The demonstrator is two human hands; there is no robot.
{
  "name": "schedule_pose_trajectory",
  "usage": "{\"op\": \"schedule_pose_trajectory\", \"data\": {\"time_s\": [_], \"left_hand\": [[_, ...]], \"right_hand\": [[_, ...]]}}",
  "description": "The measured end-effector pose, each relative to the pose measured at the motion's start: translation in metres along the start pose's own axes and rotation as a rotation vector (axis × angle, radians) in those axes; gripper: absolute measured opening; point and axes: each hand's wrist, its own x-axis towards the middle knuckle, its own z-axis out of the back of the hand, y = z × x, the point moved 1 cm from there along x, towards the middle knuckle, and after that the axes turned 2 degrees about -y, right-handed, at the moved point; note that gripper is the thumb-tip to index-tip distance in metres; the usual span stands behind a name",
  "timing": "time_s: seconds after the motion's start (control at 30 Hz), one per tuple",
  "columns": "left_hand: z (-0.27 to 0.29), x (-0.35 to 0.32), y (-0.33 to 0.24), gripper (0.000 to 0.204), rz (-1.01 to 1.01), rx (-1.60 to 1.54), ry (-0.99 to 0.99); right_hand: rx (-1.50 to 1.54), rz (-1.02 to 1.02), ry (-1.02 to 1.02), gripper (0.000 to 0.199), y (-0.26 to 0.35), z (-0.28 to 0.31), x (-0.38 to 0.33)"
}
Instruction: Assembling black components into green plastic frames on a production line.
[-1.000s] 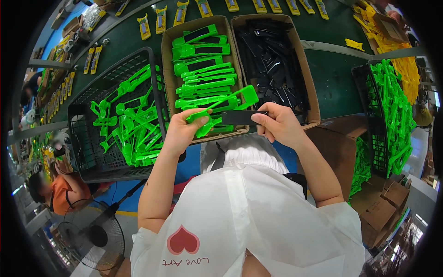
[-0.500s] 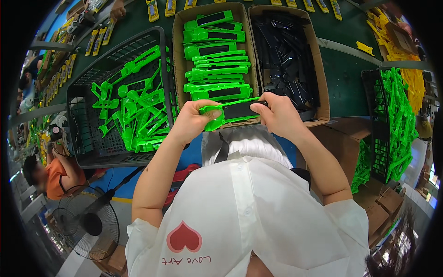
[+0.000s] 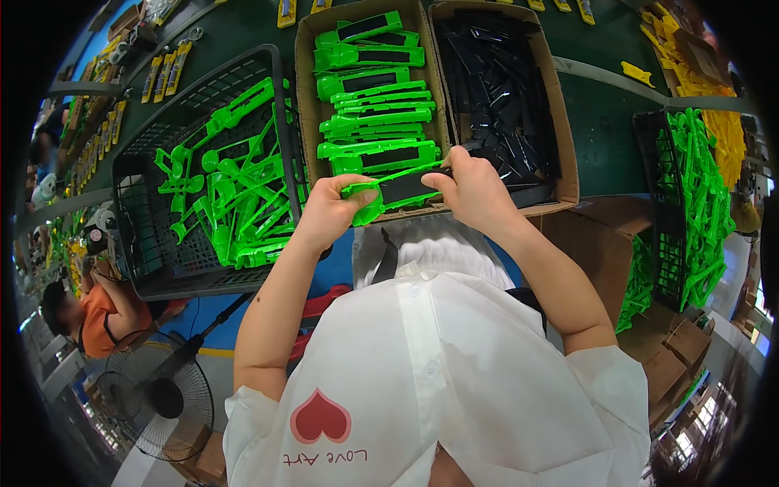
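Between my two hands is a bright green plastic housing (image 3: 367,213) with a flat black panel (image 3: 403,188) set in its face. My left hand (image 3: 334,208) is closed round the wider left end, thumb on top. At the right end my right hand (image 3: 473,188) grips the housing, its thumb lying on the black panel. The housing is held just over the near edge of a cardboard box (image 3: 303,97), where several green housings (image 3: 377,114) are stacked in rows, some with black panels in them. A second cardboard box (image 3: 565,122) beside it holds loose black panels (image 3: 495,97).
On the left stands a black plastic basket (image 3: 207,280) of loose green parts (image 3: 243,191). Another black crate (image 3: 669,211) of green parts is at the right. Yellow parts (image 3: 637,74) lie on the green table (image 3: 592,138). A fan (image 3: 166,398) and a seated person in orange (image 3: 109,321) are at lower left.
Both hands and the green housing have shifted slightly left in the picture, and the housing's right end is tilted up a little more. My right thumb has moved along the black panel.
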Motion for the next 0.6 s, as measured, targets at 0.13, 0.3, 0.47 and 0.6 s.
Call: {"op": "schedule_pose_trajectory", "data": {"time_s": [0.13,0.3,0.47,0.6], "left_hand": [[0.001,0.0,0.004,0.017,-0.002,0.001,0.006],[0.007,0.001,0.005,0.018,0.027,-0.076,0.037],[-0.02,-0.008,-0.025,0.011,-0.646,1.203,0.001],[-0.039,0.006,-0.019,0.026,-0.372,1.268,-0.081]], "right_hand": [[-0.058,0.027,-0.015,0.039,-0.005,-0.005,0.002],[-0.027,-0.208,0.143,0.044,-0.006,0.016,0.004],[0.131,-0.045,0.026,0.035,-0.017,-0.004,-0.004],[0.058,0.014,-0.071,0.035,-0.014,-0.011,-0.006]]}}
